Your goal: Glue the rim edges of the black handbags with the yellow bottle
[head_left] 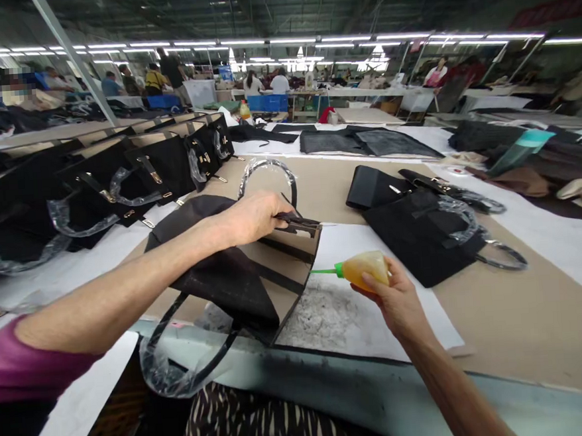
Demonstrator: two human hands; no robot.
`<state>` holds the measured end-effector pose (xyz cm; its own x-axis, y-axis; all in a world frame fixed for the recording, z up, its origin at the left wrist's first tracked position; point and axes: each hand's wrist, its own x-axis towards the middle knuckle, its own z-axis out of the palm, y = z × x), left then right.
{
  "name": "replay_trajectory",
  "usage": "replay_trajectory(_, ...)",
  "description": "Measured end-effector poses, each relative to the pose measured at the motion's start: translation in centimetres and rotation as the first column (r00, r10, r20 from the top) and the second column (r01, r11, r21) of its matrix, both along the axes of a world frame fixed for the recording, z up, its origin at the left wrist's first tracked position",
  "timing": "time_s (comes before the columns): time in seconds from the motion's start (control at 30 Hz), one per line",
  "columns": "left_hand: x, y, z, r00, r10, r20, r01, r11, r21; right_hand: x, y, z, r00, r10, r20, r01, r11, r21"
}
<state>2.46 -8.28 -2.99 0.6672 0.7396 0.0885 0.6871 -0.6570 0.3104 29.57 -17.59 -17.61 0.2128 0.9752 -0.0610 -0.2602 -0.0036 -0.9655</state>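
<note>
A bench [517,322] with a flat tan top carries everything; the step in hand looks like placing liquid along an edge of the open bag [236,281]. The next move seems to call for a steady rim, an aligned tip and a light squeeze.

To the left of the open bag stands a row of black bags [98,168], boxy, with tan inner faces, gold-toned metal fittings and clear plastic round their handles.

The open bag lies tilted on its side near the bench's front edge, its mouth facing right. Its outside is matte, dark and fabric-like; its lining is smooth tan crossed by dark bands. One arched handle [287,168] rises behind it; another wrapped handle [175,379] hangs in front.

To its right lies a flat black bag [412,243]. Beneath and beside its mouth is a white sheet [342,237], smudged grey.

The left hand [256,217] pinches the upper rim, fingers nearly closed. The right hand [393,290] curls its fingers round a soft, rounded squeeze bottle [367,270] of amber liquid. Its thin green nozzle [324,271] points at the open edge; whether it touches, I cannot tell.
</note>
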Motion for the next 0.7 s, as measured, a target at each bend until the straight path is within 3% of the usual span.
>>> replay_trajectory(0.13, -0.2, -0.9, -1.3, 1.000, 0.004, 0.012, -0.005, 0.999, 0.043, 0.4, 1.7, -1.5, 0.998, -0.035, 0.052, 0.032, 0.998, 0.061)
replay_trajectory(0.37, -0.1, -1.5, -1.2, 1.000, 0.018, -0.009, -0.018, 0.999, 0.048, 0.2, 3.9, -2.9, 0.993, -0.063, 0.103, 0.054, 0.995, 0.089)
replay_trajectory(0.7, -0.3, -1.9, -2.0, 1.000, -0.009, -0.022, 0.011, 0.998, 0.067, -0.1, 3.6, -3.3, 0.991, -0.025, 0.135, 0.022, 1.000, 0.019)
